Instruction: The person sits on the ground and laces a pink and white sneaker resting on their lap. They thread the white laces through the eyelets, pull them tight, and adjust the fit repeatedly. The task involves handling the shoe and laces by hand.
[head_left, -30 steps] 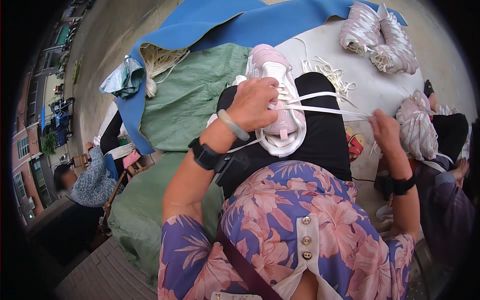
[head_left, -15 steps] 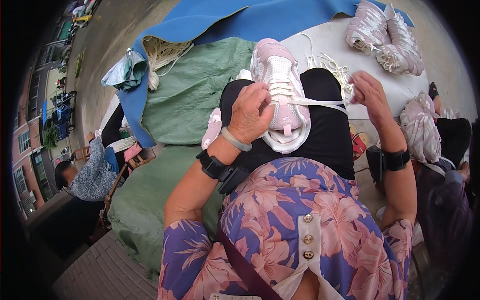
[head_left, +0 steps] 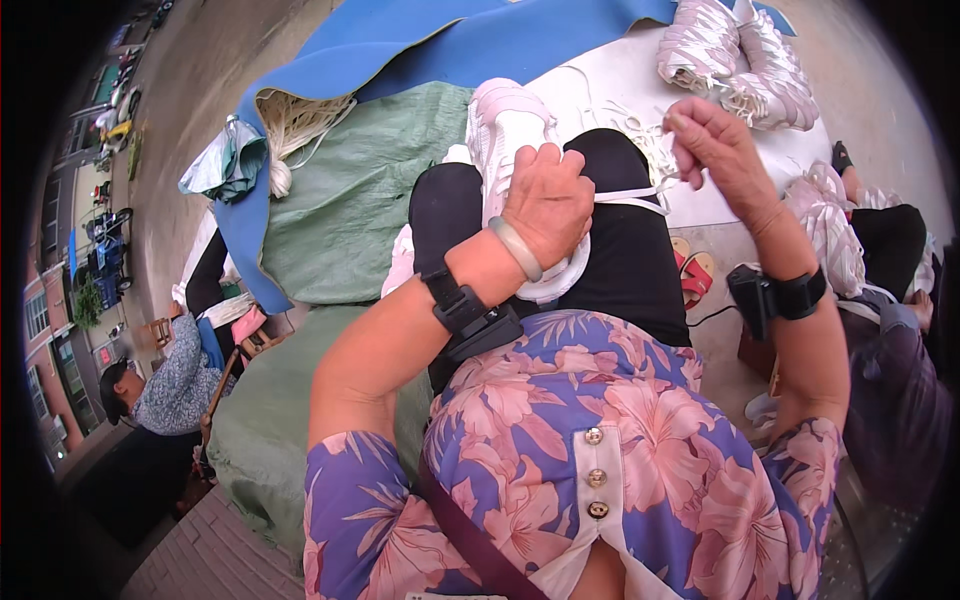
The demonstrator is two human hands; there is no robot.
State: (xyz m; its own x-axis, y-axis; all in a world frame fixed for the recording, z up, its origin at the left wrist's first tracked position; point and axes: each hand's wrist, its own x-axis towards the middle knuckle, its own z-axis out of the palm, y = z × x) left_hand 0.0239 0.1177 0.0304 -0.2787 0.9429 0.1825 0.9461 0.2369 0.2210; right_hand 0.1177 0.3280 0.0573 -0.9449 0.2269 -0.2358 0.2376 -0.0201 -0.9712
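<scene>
A pink and white sneaker (head_left: 494, 130) rests on my lap between my black-trousered thighs, toe toward me. My left hand (head_left: 550, 202) lies across its laced front, fingers curled closed, covering most of the lacing. Whatever those fingers grip is hidden beneath the hand. From its right edge a flat white shoelace (head_left: 630, 197) runs over my right thigh and bends back near my other hand. Raised to the right, my right hand (head_left: 722, 150) has its fingers bent inward and closed; anything pinched in them is too small to make out.
White laces (head_left: 645, 140) lie loose on a pale sheet (head_left: 705, 195). Bundled pink-white shoes (head_left: 770, 80) sit far right. Green sacking (head_left: 340, 215), a blue mat (head_left: 430, 60) and a lace hank (head_left: 295, 125) are at left. A seated person (head_left: 180, 385) is farther left; another sits right.
My left hand has moved right, from beside the laces to over the sneaker's front, and its fingers have closed. My right hand has risen slightly. The whole view has shifted a little.
</scene>
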